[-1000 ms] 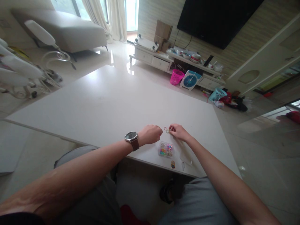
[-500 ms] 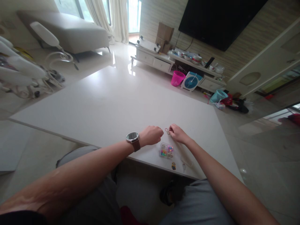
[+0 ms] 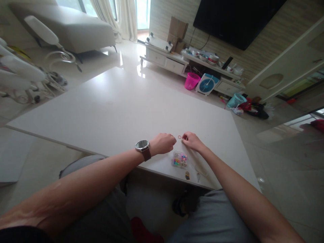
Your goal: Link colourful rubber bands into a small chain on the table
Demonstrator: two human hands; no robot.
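Observation:
My left hand (image 3: 164, 143), with a watch (image 3: 142, 145) on its wrist, is curled closed above the white table (image 3: 131, 111). Its fingertips are turned away, so what they may hold is hidden. Close by on the right, my right hand (image 3: 192, 140) pinches a small pale loop (image 3: 182, 140) between thumb and fingers. Just beyond those fingertips lies a thin red ring (image 3: 179, 137). Below both hands sits a clear compartment box (image 3: 179, 159) with small colourful pieces and pale ones inside. A yellow-and-blue cartoon figure piece (image 3: 187, 175) lies near the table edge.
Right of the cartoon piece is a small pale, clear-looking item (image 3: 198, 177). Past the table stand a pink basket (image 3: 192, 81), a blue-and-white box fan (image 3: 207, 84) and a turquoise basket (image 3: 236, 100). White chairs (image 3: 17, 72) stand at the left.
The red ring now shows apart from my right fingers, where it was beside the pale loop before. Both hands stay nearly in place; the whole view has shifted slightly.

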